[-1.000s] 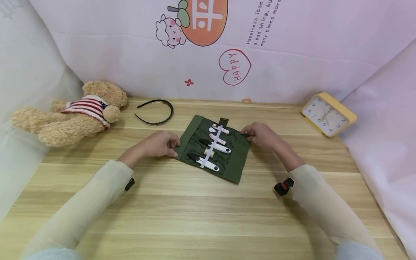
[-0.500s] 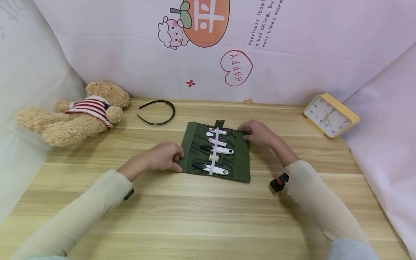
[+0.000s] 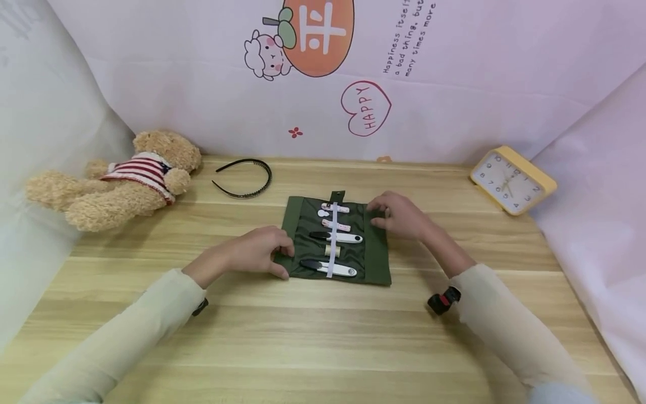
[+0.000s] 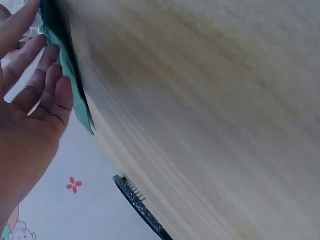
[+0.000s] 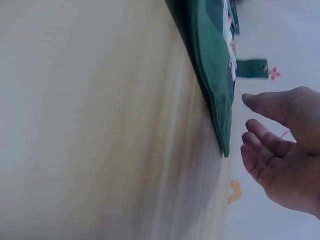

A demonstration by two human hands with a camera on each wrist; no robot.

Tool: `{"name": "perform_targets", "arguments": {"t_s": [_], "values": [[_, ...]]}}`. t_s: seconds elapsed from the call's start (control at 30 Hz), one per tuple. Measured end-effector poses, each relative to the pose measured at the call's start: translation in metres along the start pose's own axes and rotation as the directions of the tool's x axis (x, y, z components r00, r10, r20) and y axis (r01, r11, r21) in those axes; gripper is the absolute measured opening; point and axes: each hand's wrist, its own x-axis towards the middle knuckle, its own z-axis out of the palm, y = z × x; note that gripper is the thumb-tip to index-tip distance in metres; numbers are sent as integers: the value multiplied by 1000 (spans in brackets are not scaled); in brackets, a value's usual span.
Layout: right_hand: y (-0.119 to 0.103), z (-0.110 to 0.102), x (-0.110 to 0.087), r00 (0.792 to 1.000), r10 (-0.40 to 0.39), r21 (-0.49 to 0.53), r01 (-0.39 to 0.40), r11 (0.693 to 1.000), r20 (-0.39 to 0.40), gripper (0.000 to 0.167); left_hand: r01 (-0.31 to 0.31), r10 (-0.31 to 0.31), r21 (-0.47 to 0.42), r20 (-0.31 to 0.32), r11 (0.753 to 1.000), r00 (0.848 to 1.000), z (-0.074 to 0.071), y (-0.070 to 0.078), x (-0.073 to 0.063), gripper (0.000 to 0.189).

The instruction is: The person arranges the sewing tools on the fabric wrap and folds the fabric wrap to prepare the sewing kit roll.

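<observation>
A dark green fabric roll-up pouch (image 3: pixel 377 252) lies unrolled on the table in the head view. A white elastic band (image 3: pixel 333 238) crosses its middle, over two white-handled tools with black ends, the nearer one (image 3: pixel 345 270) by the front edge. A pale spool (image 3: pixel 332 251) and small patterned pieces (image 3: pixel 337 225) sit under the band too. My left hand (image 3: pixel 259 251) is at the pouch's left edge, thumb and fingers apart. At the right edge, my right hand (image 3: pixel 401 216) has its thumb and loosely bent fingers apart; the right wrist view shows nothing between them.
A black headband (image 3: pixel 244 178) lies behind the left hand. A teddy bear (image 3: pixel 123 179) in a striped shirt lies at the back left. The yellow alarm clock (image 3: pixel 512 179) stands at the back right, before a printed white cloth (image 3: pixel 429 123).
The pouch has turned from a slant to nearly square with the table and shifted slightly nearer. Both hands moved with it; their fingers have since parted from its edges.
</observation>
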Motion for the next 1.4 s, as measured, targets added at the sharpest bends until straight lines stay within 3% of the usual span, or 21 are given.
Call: {"name": "perform_targets", "arguments": {"t_s": [0.13, 0.27, 0.37, 0.53, 0.67, 0.77, 0.87, 1.03, 1.4], "values": [[-8, 5, -22, 988, -138, 82, 132, 988, 71, 18, -60, 60, 28, 16, 998, 998, 6, 5, 2, 34], [-15, 8, -41, 945, -252, 135, 227, 965, 210, 18, -72, 71, 55, 29, 996, 997, 9, 8, 3, 23], [-17, 11, -50, 923, -262, 120, 237, 964, 283, 27, -78, 76, 56, 30, 995, 997, 9, 9, 3, 14], [-20, 16, -53, 911, -231, 39, 232, 972, 342, 35, -93, 93, 15, 31, 996, 995, 7, 8, 3, 4], [-24, 18, -52, 895, -242, -13, 265, 964, 374, 29, -102, 102, -17, 25, 995, 994, 6, 8, 4, 4], [-24, 16, -52, 882, -284, -12, 311, 950, 375, 15, -107, 107, -30, 15, 994, 994, 5, 7, 5, 7], [-25, 13, -53, 882, -316, 6, 335, 942, 350, 7, -107, 107, -54, 0, 993, 994, 2, 6, 4, 8], [-25, 7, -51, 902, -296, 78, 286, 955, 316, 15, -94, 92, -135, -26, 986, 995, -4, 3, 3, 10], [-17, -9, -40, 906, -323, 189, 278, 942, 273, 16, -24, 10, -255, -54, 967, 999, -17, -2, 6, 6]]}}
